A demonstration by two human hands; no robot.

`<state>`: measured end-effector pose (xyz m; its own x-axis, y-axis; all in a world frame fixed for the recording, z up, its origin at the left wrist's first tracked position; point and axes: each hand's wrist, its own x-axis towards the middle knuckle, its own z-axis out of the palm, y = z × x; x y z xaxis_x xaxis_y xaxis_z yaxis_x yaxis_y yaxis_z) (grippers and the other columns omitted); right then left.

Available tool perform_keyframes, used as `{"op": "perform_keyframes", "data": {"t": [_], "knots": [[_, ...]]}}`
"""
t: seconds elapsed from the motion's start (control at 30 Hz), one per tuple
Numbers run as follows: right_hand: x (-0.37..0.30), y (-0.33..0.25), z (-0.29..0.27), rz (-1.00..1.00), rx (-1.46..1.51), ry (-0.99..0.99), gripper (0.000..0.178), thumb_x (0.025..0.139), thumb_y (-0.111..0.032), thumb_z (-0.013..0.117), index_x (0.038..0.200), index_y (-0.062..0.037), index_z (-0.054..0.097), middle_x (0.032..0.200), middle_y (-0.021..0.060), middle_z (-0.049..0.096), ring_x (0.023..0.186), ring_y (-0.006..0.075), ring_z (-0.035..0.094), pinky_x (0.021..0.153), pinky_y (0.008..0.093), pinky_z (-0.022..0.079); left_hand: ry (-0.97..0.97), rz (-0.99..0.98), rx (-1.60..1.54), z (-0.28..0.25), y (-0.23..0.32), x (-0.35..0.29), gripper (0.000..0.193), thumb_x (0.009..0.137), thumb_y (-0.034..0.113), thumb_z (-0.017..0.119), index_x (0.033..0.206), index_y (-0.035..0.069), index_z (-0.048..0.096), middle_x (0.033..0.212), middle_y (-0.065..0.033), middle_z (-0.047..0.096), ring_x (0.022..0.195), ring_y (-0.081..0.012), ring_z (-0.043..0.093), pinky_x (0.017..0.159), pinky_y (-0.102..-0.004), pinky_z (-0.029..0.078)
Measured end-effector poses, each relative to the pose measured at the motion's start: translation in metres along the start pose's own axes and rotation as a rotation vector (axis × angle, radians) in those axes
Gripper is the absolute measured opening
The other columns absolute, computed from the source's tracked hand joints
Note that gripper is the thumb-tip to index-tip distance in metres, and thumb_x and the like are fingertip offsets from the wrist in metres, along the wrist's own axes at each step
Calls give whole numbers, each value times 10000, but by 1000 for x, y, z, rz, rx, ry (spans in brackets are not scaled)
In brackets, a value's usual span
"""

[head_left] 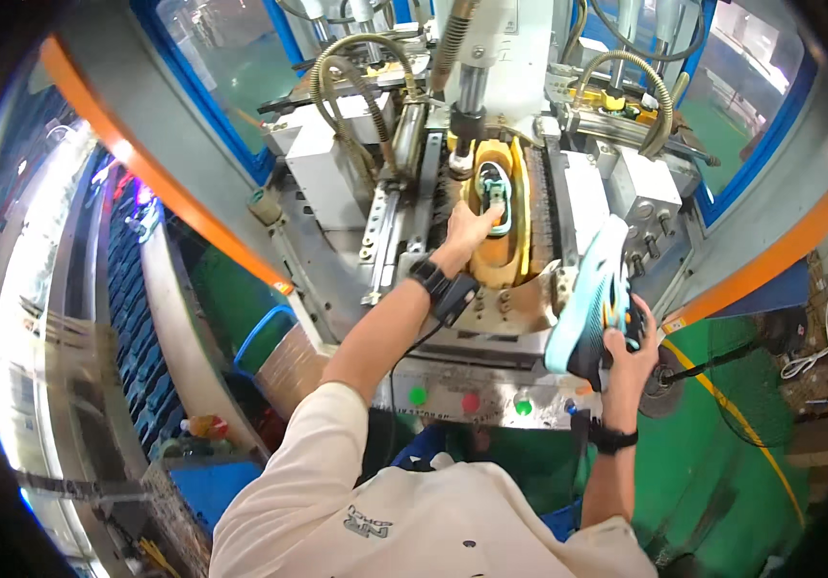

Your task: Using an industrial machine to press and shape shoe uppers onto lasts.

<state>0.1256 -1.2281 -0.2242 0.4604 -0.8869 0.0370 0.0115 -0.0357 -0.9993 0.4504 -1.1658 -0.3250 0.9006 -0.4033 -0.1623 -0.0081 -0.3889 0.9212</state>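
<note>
A teal and white sneaker stands in the yellow mould pad at the middle of a pressing machine. My left hand reaches into the machine and has closed on this shoe, its thumb over the top; the fingertips are partly hidden. Out to the right, in front of the machine, a second sneaker in light turquoise and black is tilted up on end. My right hand grips that one round its dark part. Over the mould hangs the press rod.
White metal blocks and hoses flank the mould. Along the front runs a panel with green and red buttons. At left is a conveyor with a dark patterned belt. A round wire-mesh guard and cardboard are at right.
</note>
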Motion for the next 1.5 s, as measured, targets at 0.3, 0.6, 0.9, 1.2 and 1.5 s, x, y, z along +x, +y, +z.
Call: {"op": "perform_keyframes", "data": {"t": [0.3, 0.6, 0.9, 1.2, 1.5], "knots": [[60, -6, -24, -134, -377, 193, 479, 738, -57, 672, 1199, 10, 559, 1012, 67, 596, 872, 139, 574, 777, 263, 488, 62, -98, 280, 44, 3, 78, 549, 742, 104, 627, 1212, -114, 447, 1262, -315, 531, 1150, -428, 559, 975, -427, 470], [226, -51, 165, -33, -807, -364, 483, 654, -267, 777, 994, 40, 623, 910, 183, 672, 813, 225, 653, 717, 326, 525, -513, -367, -838, -131, -4, -76, 294, 864, 101, 682, 1119, -24, 605, 1021, -80, 677, 885, -180, 675, 749, -336, 571], [230, 112, 316, -255, -1230, -230, 465, 740, -241, 684, 1070, 44, 524, 979, 218, 695, 921, 346, 693, 856, 430, 536, 157, -356, -785, -298, -33, -311, 465, 915, 179, 608, 1308, -45, 501, 1150, -61, 614, 1028, -151, 608, 891, -282, 490], [17, 24, 282, -674, -680, -725, 432, 851, -115, 611, 1253, 13, 521, 1165, 216, 609, 1073, 412, 576, 924, 456, 468, 891, -350, -924, -265, -87, -475, 345, 927, 231, 625, 1157, -21, 577, 972, -45, 644, 815, -146, 646, 715, -292, 527], [-139, 242, 220, -805, -594, -1274, 77, 820, -72, 603, 890, -42, 612, 963, 164, 584, 961, 370, 541, 841, 462, 452, 929, -422, -1221, -192, -111, -541, 357, 933, 214, 649, 1126, -79, 584, 1007, -93, 670, 864, -151, 665, 782, -279, 548]]}}
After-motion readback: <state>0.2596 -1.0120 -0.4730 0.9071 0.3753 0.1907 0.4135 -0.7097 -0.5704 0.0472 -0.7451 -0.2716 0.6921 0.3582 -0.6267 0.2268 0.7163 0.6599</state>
